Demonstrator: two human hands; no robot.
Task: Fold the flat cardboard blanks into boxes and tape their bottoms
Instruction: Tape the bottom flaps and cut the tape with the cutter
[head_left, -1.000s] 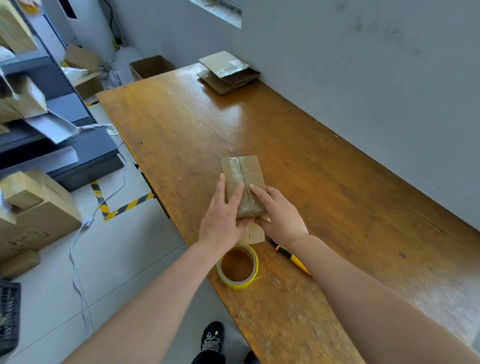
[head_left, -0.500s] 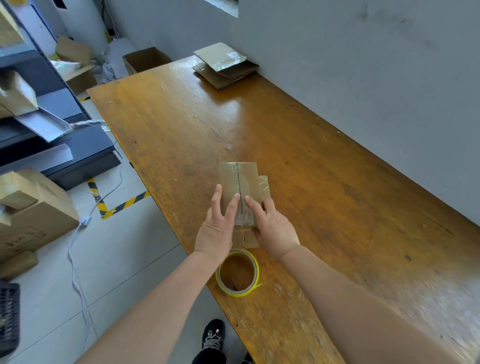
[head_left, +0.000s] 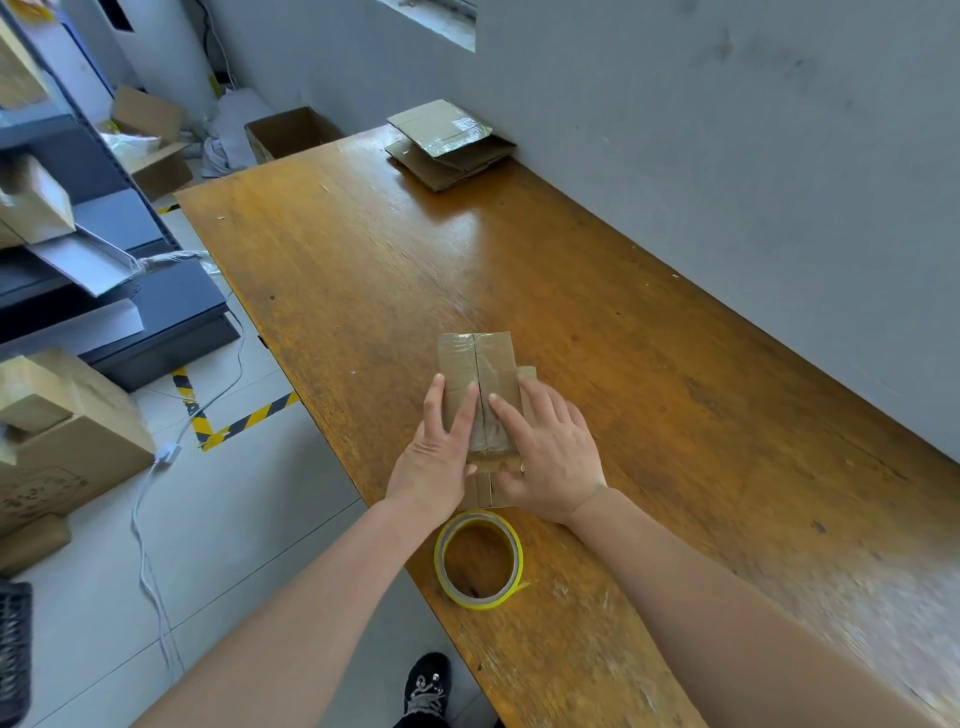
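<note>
**Hands pressed flat on a small taped box**

Box (head_left: 475, 384) of brown cardboard sits on the wooden table (head_left: 649, 364), just beyond the yellow tape roll (head_left: 479, 558) and apart from it. Its upper face shows a centre seam under shiny tape. Loose flaps stick out at its base, on the side facing the roll and on the right.

The left hand (head_left: 434, 452) lies on the box's left half, between the roll and the seam, with fingers straight and together and the palm down. It presses and does not clasp. The right hand (head_left: 545, 457) lies on the right half. Its forefinger stretches along the seam and its other fingers spread loosely over the right edge. Both thumbs touch the box end nearest the roll. Neither hand is closed round anything.

The roll lies flat near the table's left edge, between the two forearms.

Far beyond the roll, at the table's far end by the grey wall, lies a stack of flat blanks (head_left: 452, 148). Beyond that end an open carton (head_left: 291, 132) stands on the floor. Left of the roll, on the floor tiles, runs a white cable (head_left: 150, 519), near a yellow-and-black floor stripe (head_left: 244, 421). Below the roll a black shoe (head_left: 427, 686) shows.
</note>
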